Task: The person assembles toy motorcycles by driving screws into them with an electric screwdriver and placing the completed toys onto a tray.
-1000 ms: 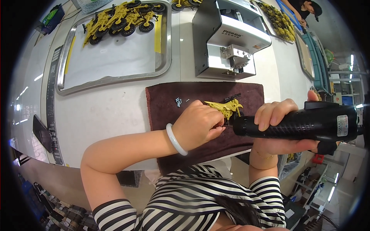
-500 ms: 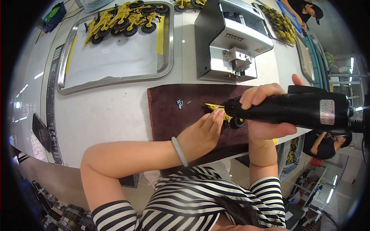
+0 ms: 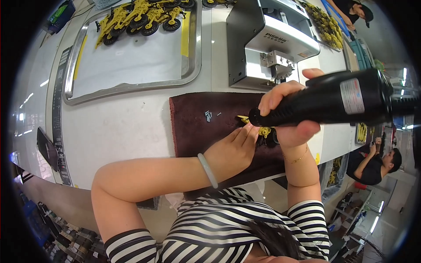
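Right of centre, the right hand is closed round the black electric screwdriver, its tip on the yellow toy part that the left hand pins flat-fingered to the brown mat – fastening seemingly midway (loose screws wait nearby).

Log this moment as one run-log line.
left hand: steadies yellow toy part | right hand: holds black electric screwdriver, tip at part | dark brown mat: loose screws

Left hand: palm down, fingers extended, forearm crossing from lower left.
Right hand: fist closed, wrist raised.
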A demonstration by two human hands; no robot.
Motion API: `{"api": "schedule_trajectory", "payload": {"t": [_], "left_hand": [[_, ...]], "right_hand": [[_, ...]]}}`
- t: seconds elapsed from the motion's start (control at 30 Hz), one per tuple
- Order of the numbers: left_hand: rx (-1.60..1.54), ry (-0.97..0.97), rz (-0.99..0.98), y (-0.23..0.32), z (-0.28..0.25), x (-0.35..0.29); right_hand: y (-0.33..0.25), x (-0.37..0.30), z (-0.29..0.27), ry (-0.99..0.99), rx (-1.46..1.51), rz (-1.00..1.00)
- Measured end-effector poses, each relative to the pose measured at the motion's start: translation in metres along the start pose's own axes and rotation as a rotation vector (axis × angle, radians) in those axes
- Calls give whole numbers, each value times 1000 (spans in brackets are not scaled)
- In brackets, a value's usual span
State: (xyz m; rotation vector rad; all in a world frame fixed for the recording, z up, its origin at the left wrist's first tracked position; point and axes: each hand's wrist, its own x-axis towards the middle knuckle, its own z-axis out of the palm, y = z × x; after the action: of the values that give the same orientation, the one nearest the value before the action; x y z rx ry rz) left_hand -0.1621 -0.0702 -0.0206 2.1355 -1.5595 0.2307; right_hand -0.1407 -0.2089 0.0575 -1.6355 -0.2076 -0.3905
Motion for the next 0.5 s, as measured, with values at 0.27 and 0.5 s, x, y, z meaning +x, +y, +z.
{"api": "schedule_trajectory", "payload": {"t": [0.27,0.5], "left_hand": [[78,-5,-16,-2,-4,-1],[77,-40,55,0,-10,5]], "right_hand": [[8,6,5,13,82,107],[4,7,-2,-92,195,33]]}}
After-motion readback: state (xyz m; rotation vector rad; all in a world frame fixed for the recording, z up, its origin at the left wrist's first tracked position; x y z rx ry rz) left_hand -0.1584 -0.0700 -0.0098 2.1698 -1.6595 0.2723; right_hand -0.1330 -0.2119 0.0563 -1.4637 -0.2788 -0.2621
